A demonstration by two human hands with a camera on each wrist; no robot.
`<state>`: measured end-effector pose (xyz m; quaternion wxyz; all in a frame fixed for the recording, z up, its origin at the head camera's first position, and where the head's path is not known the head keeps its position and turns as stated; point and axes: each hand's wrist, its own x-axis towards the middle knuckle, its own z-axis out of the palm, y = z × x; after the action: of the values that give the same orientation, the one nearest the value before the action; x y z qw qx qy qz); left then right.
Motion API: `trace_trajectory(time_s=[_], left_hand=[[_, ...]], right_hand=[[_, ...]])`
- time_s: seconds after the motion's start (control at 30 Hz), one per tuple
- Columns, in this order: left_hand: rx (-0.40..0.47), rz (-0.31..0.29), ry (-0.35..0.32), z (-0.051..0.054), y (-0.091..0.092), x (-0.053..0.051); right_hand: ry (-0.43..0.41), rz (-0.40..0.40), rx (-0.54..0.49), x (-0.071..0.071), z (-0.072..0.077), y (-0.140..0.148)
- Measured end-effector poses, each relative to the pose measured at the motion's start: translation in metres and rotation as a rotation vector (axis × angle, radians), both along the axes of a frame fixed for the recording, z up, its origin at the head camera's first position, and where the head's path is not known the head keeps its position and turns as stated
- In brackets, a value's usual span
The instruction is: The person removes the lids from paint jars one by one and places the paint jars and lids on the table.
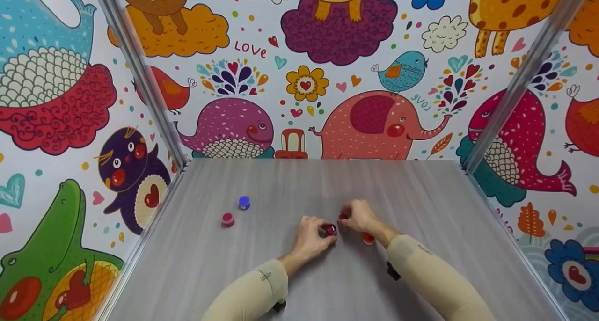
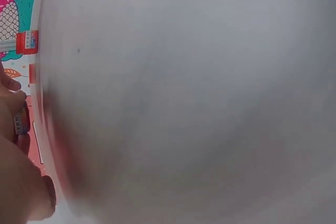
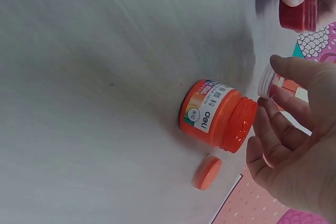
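Observation:
My left hand (image 1: pixel 310 237) grips a small dark red paint jar (image 1: pixel 330 229), its glossy red top facing up. Beside it, to the right, my right hand (image 1: pixel 359 215) pinches a round lid (image 3: pixel 266 82) with a clear rim and red inside, apart from the jar. An uncapped orange-red paint jar (image 3: pixel 210 114) with a "deli" label stands by the right wrist; the forearm partly covers it in the head view. Its orange-red round cap (image 3: pixel 206 172) lies on the table close to it. The left wrist view catches only part of the hand at its left edge.
Further left on the grey table (image 1: pixel 262 274) stand a pink-red paint jar (image 1: pixel 228 220) and a blue paint jar (image 1: pixel 244 202). Printed walls (image 1: pixel 299 87) with animal drawings enclose the back and sides, with metal posts (image 1: pixel 140 77) at the corners.

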<state>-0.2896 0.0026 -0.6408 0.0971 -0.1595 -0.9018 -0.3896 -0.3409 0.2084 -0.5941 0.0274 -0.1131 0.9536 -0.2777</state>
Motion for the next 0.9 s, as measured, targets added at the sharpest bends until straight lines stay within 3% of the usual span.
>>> trace_trajectory(time_s=[0.2,0.4,0.9], left_hand=[[0.008,-0.010,0.033,0.000,0.002,0.000],[-0.009,-0.005,0.014,-0.003,0.005,0.000],[-0.075,-0.036,-0.017,-0.004,0.010,-0.002]], right_hand=[[-0.024,-0.019,0.077,-0.007,0.000,-0.004],[-0.088,-0.038,0.116,-0.009,0.000,-0.010],[-0.082,-0.033,0.154,-0.016,-0.001,-0.011]])
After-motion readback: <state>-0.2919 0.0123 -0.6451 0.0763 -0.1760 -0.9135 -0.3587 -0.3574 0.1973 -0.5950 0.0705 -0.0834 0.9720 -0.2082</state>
